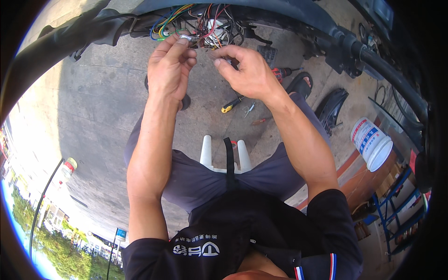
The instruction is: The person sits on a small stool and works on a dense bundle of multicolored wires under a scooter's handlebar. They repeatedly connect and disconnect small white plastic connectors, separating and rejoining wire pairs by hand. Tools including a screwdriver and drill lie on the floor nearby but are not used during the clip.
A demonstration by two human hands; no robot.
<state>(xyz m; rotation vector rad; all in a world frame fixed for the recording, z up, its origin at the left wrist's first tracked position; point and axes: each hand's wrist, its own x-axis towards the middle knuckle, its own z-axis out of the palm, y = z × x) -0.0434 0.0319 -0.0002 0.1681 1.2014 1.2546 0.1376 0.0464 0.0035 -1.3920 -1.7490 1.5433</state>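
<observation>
Under a dark vehicle body, a bundle of colored wires [215, 30] hangs out, with green, yellow and blue strands to the left and red, black and white ones in the middle. My left hand [169, 65] is closed at the left side of the bundle, thumb and forefinger pinching a small shiny whitish piece [185, 38] whose kind I cannot make out. To the right, my right hand [249, 70] is closed in a pinch just below the wires. What looks like a thin wire [211, 54] shows at its fingertips.
On the paved ground below lie a yellow-and-black handled tool [227, 108], a red-and-black power drill [281, 73] and a small metal piece [250, 109]. A white bucket [372, 143] stands at the right, near a blue metal rack [396, 205]. White stool legs [206, 151] show between my knees.
</observation>
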